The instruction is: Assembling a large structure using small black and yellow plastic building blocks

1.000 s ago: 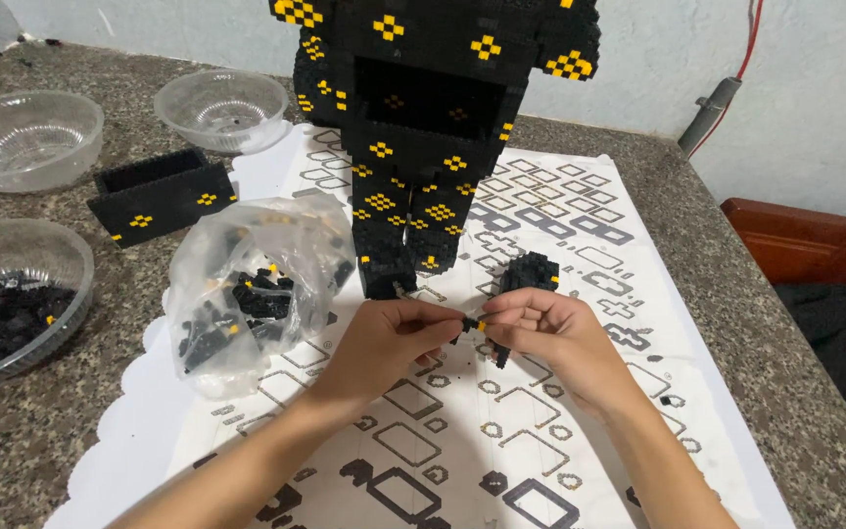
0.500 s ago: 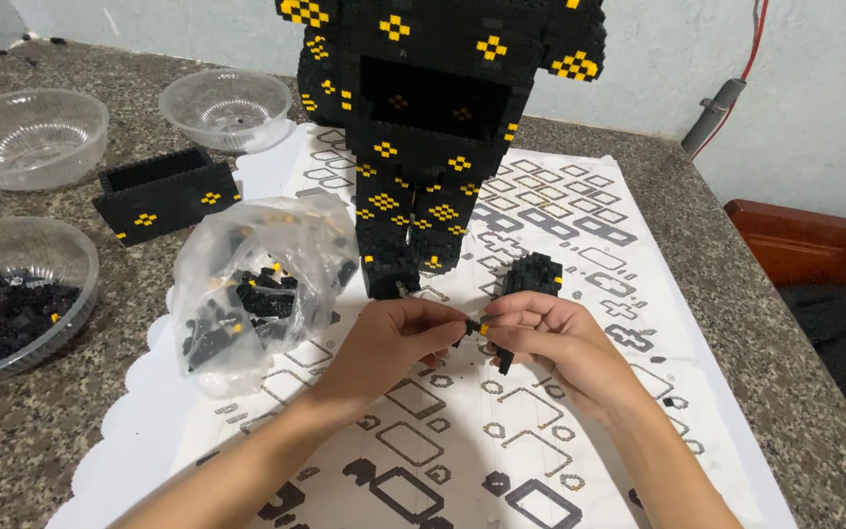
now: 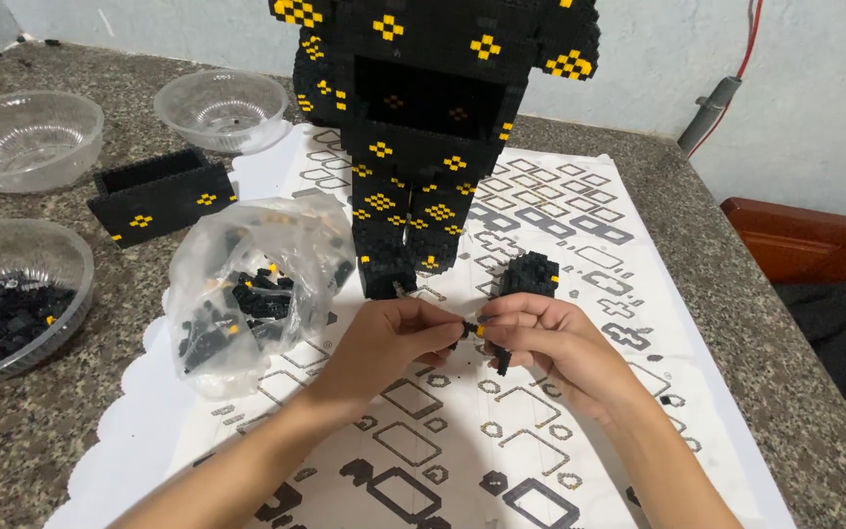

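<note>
— Where were the hands when you looked over?

— Low over the patterned mat (image 3: 540, 460) on the bench (image 3: 736, 284), fingertips almost meeting. The left hand (image 3: 384, 343) had a narrow grip pinched on a tiny black and yellow brick (image 3: 472, 328); the right hand (image 3: 540, 338) was closed on a small black brick piece (image 3: 501, 358), and I couldn't tell how the two pieces were meant to meet.

— And which way did the brick lie?

— Right between the thumbs, its yellow end toward the right hand. Both hands were equally near, just touching across it.

— What else was close?

— The tall black and yellow block figure (image 3: 423, 127) stood just behind, a small black block cluster (image 3: 529, 274) by its feet, and a clear bag of bricks (image 3: 247, 294) to the left.
</note>
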